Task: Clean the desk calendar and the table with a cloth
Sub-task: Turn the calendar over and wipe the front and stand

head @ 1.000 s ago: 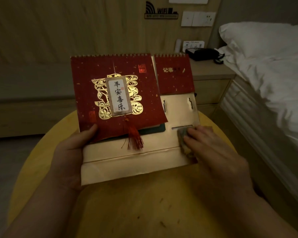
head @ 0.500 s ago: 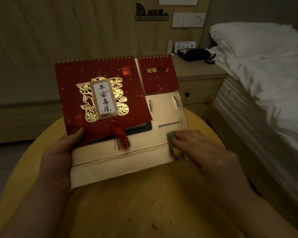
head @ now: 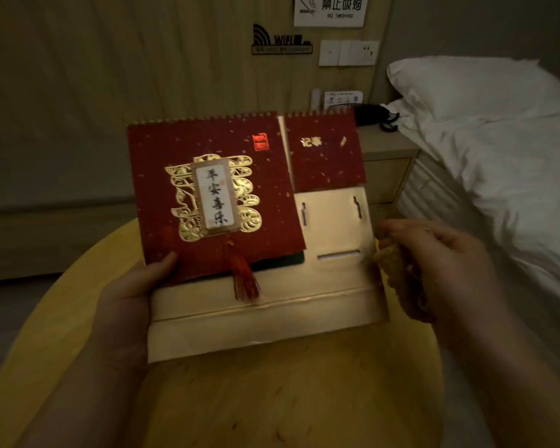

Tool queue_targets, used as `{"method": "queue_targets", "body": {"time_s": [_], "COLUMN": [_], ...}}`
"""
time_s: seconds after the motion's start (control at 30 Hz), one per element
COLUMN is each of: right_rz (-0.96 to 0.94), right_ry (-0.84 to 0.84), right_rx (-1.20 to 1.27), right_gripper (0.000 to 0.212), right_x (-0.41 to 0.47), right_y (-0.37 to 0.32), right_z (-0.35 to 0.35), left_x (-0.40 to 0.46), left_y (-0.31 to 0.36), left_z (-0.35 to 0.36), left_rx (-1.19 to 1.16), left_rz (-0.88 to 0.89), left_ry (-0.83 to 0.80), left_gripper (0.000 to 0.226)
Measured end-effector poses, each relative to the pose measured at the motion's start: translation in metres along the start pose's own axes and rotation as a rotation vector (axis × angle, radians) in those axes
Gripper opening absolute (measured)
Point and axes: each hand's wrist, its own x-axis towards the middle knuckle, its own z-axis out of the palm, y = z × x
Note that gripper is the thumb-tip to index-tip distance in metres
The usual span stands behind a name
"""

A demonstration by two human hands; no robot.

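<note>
The desk calendar has a red spiral-bound cover with gold ornament, a red tassel and a cream cardboard base. It is held tilted above the round wooden table. My left hand grips its lower left edge, thumb on the red cover. My right hand is just off the calendar's right edge, fingers closed on a small yellowish cloth. The cloth sits beside the base's edge, not pressed on its face.
A bed with white duvet and pillow runs along the right. A wooden nightstand with a black telephone stands behind the calendar. The wood-panelled wall carries a socket plate and signs.
My right hand with the cloth has come off the cream base and moved right, past the calendar's edge. The calendar is raised a little, and my left hand keeps its hold.
</note>
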Motion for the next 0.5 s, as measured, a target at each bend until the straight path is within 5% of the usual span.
{"method": "queue_targets", "body": {"time_s": [0.23,0.37,0.5], "right_rz": [0.002,0.064,0.037], "right_ry": [0.014,-0.045,-0.137], "right_rx": [-0.036,-0.074,-0.111], "right_gripper": [0.005,0.023,0.026], "right_x": [0.007,0.017,0.021], "right_y": [0.016,0.013,0.004], "right_z": [-0.009,-0.018,-0.031], "left_x": [-0.003,-0.002,0.002], "left_y": [-0.009,-0.012,-0.012], "left_z": [0.009,0.019,0.036], "left_rx": [0.099,0.226,0.461], "left_rz": [0.036,0.165,0.292], "left_ry": [-0.084,-0.051,-0.095], "left_gripper": [0.029,0.038,0.022]}}
